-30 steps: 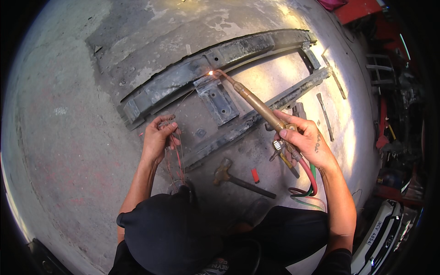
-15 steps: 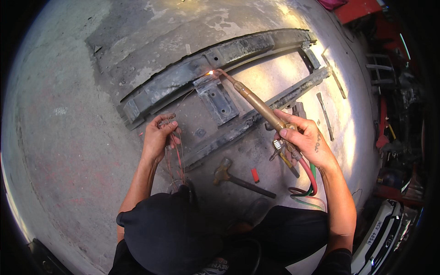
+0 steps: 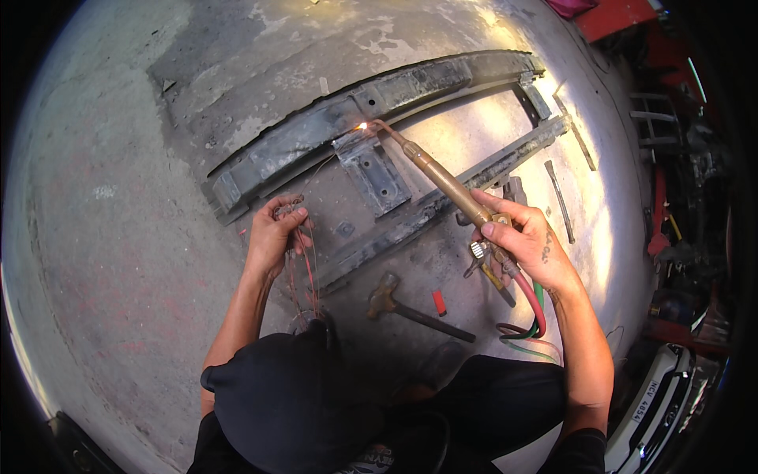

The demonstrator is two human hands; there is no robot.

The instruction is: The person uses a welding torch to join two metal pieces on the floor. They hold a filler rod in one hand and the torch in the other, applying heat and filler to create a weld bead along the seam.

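My right hand [image 3: 513,245] grips a brass gas torch [image 3: 442,180] with red and green hoses. Its bent tip has a bright flame [image 3: 362,126] at the joint between a curved grey metal beam [image 3: 276,142] and a bracket [image 3: 371,174] with holes. My left hand [image 3: 280,233] holds thin copper-coloured wires [image 3: 310,280] between its fingers, left of the bracket; one thin strand reaches up toward the flame. A straight metal rail [image 3: 489,166] lies nearer me.
A hammer [image 3: 418,320], a small red object [image 3: 440,302] and thin metal bars [image 3: 560,201] lie on the concrete floor [image 3: 103,237]. A white car bumper [image 3: 671,363] and dark clutter line the right side. A black-capped head [image 3: 292,403] fills the lower middle.
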